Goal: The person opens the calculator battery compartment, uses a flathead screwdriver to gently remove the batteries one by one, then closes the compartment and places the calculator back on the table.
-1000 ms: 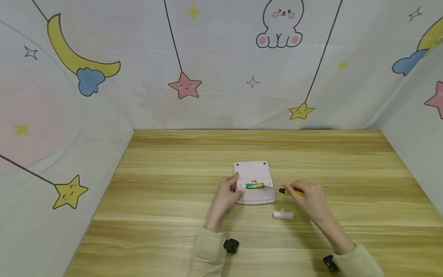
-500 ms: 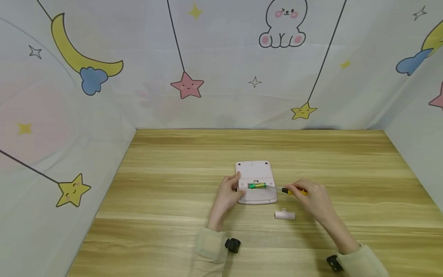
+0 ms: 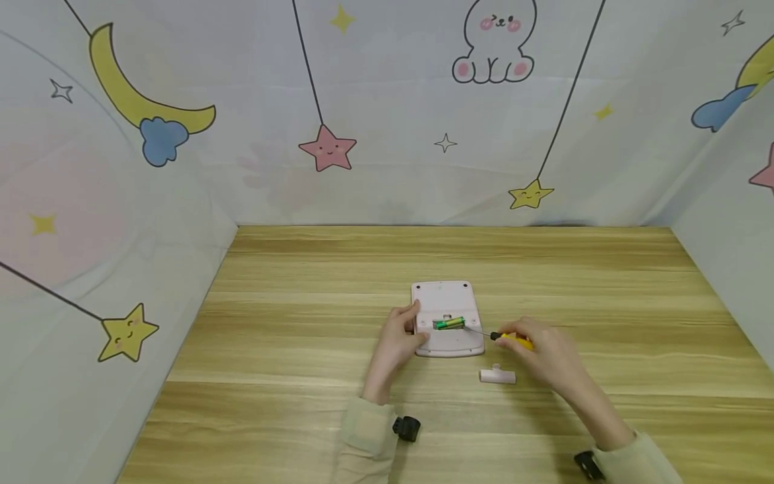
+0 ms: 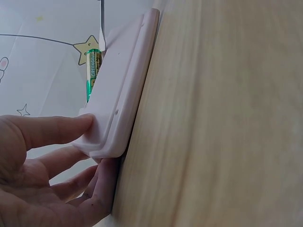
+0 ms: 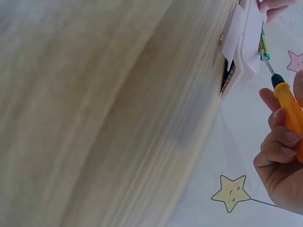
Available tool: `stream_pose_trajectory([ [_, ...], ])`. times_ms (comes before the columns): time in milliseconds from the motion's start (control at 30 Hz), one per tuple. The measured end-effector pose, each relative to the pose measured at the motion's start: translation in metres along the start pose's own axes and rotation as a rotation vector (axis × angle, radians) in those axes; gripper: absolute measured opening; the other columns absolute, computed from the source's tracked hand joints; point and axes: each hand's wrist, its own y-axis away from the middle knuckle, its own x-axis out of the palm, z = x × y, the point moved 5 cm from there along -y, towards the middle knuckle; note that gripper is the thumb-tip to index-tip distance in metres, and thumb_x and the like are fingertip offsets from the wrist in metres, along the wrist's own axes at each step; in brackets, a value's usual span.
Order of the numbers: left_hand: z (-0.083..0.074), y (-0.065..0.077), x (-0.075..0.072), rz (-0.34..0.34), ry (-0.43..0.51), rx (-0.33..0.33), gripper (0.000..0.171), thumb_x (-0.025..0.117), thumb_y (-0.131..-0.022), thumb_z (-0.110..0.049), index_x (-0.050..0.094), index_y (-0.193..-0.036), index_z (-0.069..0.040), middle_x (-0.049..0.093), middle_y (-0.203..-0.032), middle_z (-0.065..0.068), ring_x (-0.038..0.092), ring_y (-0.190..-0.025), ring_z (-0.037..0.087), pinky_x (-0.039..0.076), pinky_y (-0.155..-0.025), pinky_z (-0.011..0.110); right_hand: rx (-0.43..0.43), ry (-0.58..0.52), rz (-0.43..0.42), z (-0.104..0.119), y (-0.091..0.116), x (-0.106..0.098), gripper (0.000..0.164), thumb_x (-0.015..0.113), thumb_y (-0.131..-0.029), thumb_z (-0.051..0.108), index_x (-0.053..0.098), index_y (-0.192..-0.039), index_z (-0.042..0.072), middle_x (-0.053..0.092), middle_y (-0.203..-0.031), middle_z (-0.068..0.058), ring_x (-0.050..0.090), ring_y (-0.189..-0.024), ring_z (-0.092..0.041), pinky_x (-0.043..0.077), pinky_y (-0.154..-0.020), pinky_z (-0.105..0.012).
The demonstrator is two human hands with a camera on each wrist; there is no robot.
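Note:
A pale pink calculator (image 3: 447, 344) lies back side up on the table, its battery compartment uncovered. My left hand (image 3: 396, 343) grips its left edge, thumb on the back and fingers at the side and underneath. In the compartment sits a green and gold battery (image 3: 450, 323), tilted, with its right end raised. My right hand (image 3: 544, 346) holds a screwdriver (image 5: 289, 106) by its orange-yellow handle. The thin metal shaft reaches the battery's raised end; whether the tip touches it is hard to tell. The left wrist view shows the battery (image 4: 93, 71) standing out above the calculator's back.
A small pink battery cover (image 3: 498, 376) with a tab lies on the table just in front of the calculator's right corner. The wood-grain table (image 3: 290, 323) is bounded by a printed cloth (image 3: 393, 188) at the back and both sides.
The battery's right end has risen, so it now slants out of the compartment. My right hand and the screwdriver handle have dipped slightly. My left hand keeps its grip on the calculator.

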Motion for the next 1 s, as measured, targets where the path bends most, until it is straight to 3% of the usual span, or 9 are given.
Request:
stream_pose_trajectory([
  [267,0.0,0.0,0.0,-0.002,0.002,-0.02,0.063,0.068,-0.079,0.005,0.048,-0.139,-0.003,0.049,-0.136,0.019,0.052,-0.098,0.023,0.048,-0.075,0.027,0.044,-0.025,0.037,-0.003,0.003,0.002,0.015,0.067,-0.088,0.029,0.071,-0.095,0.016,0.069,-0.091,0.002,0.062,-0.08,-0.017,0.047,-0.067,-0.034],
  [1000,-0.002,0.0,-0.001,0.0,0.008,-0.025,0.063,0.068,-0.08,0.005,0.048,-0.139,-0.003,0.049,-0.137,0.019,0.051,-0.097,0.023,0.046,-0.072,0.025,0.099,-0.096,0.041,-0.011,0.006,-0.003,0.014,0.067,-0.09,0.027,0.068,-0.095,0.014,0.057,-0.076,0.006,0.044,-0.068,-0.006,0.036,-0.06,-0.022],
])
